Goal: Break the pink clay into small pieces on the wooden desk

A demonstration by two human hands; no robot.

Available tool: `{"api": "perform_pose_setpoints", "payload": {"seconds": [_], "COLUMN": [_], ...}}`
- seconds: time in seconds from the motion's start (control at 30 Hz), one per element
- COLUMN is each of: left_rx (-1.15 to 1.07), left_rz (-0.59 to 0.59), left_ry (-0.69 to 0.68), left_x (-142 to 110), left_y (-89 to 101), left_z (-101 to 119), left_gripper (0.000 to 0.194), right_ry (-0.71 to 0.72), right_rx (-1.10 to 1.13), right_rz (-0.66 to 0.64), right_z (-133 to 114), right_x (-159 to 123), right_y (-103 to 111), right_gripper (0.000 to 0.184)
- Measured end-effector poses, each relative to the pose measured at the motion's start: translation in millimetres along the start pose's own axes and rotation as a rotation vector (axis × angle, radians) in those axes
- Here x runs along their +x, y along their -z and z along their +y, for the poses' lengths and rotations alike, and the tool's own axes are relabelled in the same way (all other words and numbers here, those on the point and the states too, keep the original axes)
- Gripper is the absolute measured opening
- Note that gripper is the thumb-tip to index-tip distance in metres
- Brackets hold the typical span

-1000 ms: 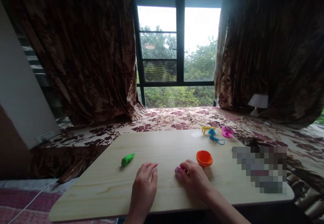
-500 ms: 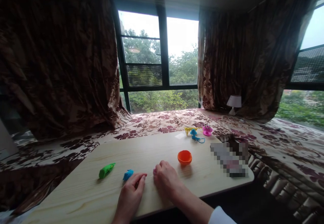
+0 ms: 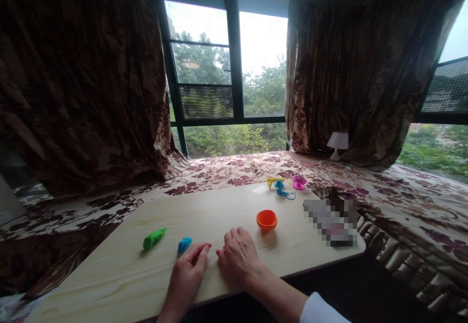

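My left hand (image 3: 188, 270) rests low over the table (image 3: 120, 269), its thumb and forefinger pressed together at the tips. What they pinch, if anything, is too small to make out. Just beyond its knuckles lies a small blue modelling-clay-like figure (image 3: 185, 244). My right hand (image 3: 239, 254) sits to the right with fingers curled down onto the tabletop. A trace of pink shows by its thumb, but the fingers hide what is under them. An orange bowl (image 3: 266, 220) stands beyond my right hand, not touching it. Left of the blue figure lies a green toy (image 3: 154, 239).
At the table's far edge are a yellow figure (image 3: 274, 182), a blue mushroom-shaped piece (image 3: 279, 186) with a loop, and a pink piece (image 3: 299, 182). A blurred-out flat object (image 3: 331, 223) lies at right. A small lamp (image 3: 338, 141) stands behind by the curtain.
My right hand has shifted slightly, and its thumb now shows at the left. My left hand's fingertips have tilted up a little. The camera view has moved slightly; the toys stay put.
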State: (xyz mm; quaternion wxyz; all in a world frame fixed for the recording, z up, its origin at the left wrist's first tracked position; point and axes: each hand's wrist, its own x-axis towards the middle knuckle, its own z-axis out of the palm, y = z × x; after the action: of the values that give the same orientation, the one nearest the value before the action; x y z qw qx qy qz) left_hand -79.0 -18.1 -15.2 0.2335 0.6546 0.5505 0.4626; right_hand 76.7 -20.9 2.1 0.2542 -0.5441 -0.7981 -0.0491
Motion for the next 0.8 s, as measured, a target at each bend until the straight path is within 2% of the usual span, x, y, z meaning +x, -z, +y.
{"api": "perform_pose_setpoints", "payload": {"seconds": [0.1,0.17,0.27,0.33,0.4,0.47,0.57,0.67,0.73,0.8], "left_rx": [-0.005,-0.018,-0.054,-0.091,-0.134,-0.173,-0.212,-0.230,-0.244,-0.265], "left_rz": [-0.006,-0.004,0.007,0.017,0.033,0.050,0.063,0.063,0.069,0.082], "left_ry": [0.008,0.015,0.042,0.074,0.112,0.146,0.175,0.185,0.187,0.189], "left_x": [-0.2,-0.5,-0.7,-0.4,0.2,0.6,0.5,-0.2,-0.9,-1.5], "left_y": [1.1,2.0,2.2,1.5,1.0,1.3,3.3,5.5,6.2,5.9], "left_z": [2.2,2.8,1.9,0.1,-2.0,-3.6,-3.7,-1.6,-0.7,-0.7], "left_gripper": [0.027,0.028,0.029,0.031,0.035,0.039,0.043,0.045,0.045,0.044], "right_ry": [-0.042,-0.027,0.028,0.131,0.207,0.181,0.054,-0.009,-0.016,-0.003], "right_rx": [0.029,0.059,0.101,0.160,0.219,0.233,0.199,0.198,0.201,0.202], "right_rz": [0.001,-0.008,-0.021,-0.035,-0.060,-0.082,-0.111,-0.108,-0.103,-0.101], "right_z": [0.5,2.0,1.9,-1.7,-7.6,-13.4,-15.3,-7.4,-1.1,3.3], "right_x": [14.8,10.8,-21.2,-47.2,-61.3,-55.2,-16.6,16.6,15.0,-6.0], "right_y": [-8.7,-7.9,0.8,6.9,8.4,3.6,-9.9,-16.3,-13.8,-7.7], "right_gripper": [0.018,0.019,0.032,0.041,0.046,0.046,0.045,0.044,0.043,0.044]}}
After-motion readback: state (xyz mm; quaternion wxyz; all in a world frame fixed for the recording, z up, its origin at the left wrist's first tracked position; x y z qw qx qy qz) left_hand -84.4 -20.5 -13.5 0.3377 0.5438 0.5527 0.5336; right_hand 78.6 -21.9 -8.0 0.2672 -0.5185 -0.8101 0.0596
